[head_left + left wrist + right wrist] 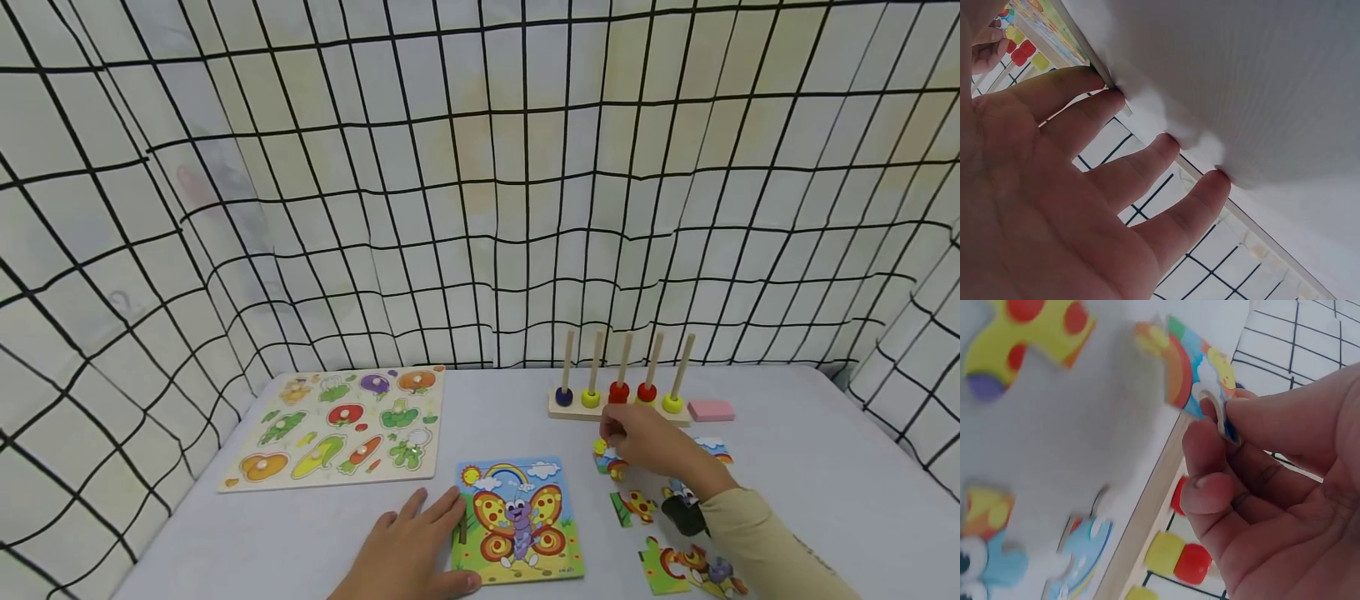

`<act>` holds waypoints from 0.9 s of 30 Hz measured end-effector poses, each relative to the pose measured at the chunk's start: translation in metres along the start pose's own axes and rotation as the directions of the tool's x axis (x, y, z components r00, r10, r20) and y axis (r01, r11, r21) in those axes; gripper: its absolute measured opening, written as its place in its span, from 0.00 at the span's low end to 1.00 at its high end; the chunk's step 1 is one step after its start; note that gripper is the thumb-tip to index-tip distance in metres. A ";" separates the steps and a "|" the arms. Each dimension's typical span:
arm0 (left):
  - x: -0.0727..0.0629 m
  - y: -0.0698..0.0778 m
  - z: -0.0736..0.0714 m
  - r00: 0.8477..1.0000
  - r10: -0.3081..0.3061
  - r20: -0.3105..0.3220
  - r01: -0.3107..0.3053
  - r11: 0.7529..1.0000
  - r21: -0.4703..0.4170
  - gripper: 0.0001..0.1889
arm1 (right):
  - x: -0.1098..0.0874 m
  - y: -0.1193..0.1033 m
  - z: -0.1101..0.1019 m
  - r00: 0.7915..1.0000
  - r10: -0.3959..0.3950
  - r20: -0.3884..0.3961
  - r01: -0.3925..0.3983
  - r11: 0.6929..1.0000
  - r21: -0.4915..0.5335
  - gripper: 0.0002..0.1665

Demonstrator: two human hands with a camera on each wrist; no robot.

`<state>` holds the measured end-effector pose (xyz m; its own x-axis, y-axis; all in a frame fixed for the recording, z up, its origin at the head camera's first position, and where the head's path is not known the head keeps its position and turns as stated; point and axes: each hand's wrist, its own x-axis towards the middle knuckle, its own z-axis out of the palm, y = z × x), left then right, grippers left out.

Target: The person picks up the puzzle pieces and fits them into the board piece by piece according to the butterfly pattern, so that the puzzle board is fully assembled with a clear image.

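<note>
A square butterfly picture board (517, 521) lies on the white table. My left hand (408, 550) rests at its left side, fingers extended, fingertips at the left edge and thumb at the lower left corner. Farther right, my right hand (651, 437) pinches a jigsaw piece (1192, 369) between thumb and fingers. This piece shows a sun, a white cloud and an orange curve. Below the right hand are more loose jigsaw pieces, one with a green edge (622, 508), another yellow-green (662, 567), and one with part of a purple body (720, 575).
A wooden peg stand (558, 410) with coloured beads stands behind the right hand, a pink block (711, 410) beside it. At back left lies a vegetable knob-puzzle board (315, 417). Black netting (491, 250) over white sheeting encloses the table's sides and back.
</note>
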<state>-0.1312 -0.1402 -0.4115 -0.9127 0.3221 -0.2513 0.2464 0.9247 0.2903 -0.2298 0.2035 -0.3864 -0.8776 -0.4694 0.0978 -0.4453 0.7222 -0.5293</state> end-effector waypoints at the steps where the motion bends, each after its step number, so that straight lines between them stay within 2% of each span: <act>1: 0.000 0.000 0.000 1.000 -0.002 0.002 0.002 1.000 -0.001 0.51 | 0.001 -0.001 0.001 1.000 -0.012 -0.003 0.012 1.000 0.014 0.11; 6: 0.000 -0.001 0.000 1.000 0.000 -0.004 0.000 1.000 0.009 0.51 | 0.010 -0.009 0.010 0.998 -0.057 -0.008 0.057 0.996 0.061 0.10; 13: 0.002 0.001 -0.001 1.000 -0.004 0.003 0.004 1.000 0.009 0.51 | 0.025 -0.028 0.026 0.998 -0.058 0.003 0.058 0.991 0.118 0.10; 27: -0.004 0.003 -0.001 1.000 -0.003 -0.017 0.004 0.998 0.061 0.49 | 0.046 -0.067 0.053 0.991 -0.128 0.041 0.121 0.982 0.146 0.10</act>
<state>-0.1272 -0.1388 -0.4092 -0.9189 0.3161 -0.2360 0.2625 0.9366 0.2323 -0.2312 0.1065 -0.3909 -0.8051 -0.5787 0.1301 -0.5174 0.5781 -0.6309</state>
